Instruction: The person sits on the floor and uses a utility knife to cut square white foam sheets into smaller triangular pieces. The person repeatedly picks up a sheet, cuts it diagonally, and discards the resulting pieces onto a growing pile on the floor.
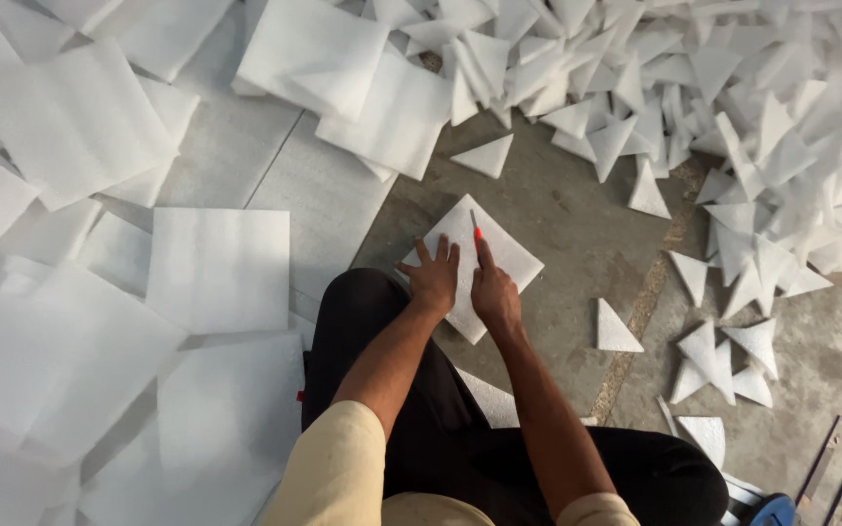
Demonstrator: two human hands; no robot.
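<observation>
A white square foam sheet [509, 255] lies on the concrete floor in front of my knee, turned like a diamond. My left hand [432, 276] presses flat on its near left part, fingers spread. My right hand [492, 290] is closed around a small red-handled knife [477, 234], whose blade points away from me and rests on the sheet near its middle. Both forearms reach forward over my black trousers [363, 321].
Large white foam squares [218, 268] cover the floor on the left and at the back. A heap of white foam triangles [733, 117] fills the back right, with loose triangles [616, 329] near my right side. A blue object [774, 510] sits at the bottom right.
</observation>
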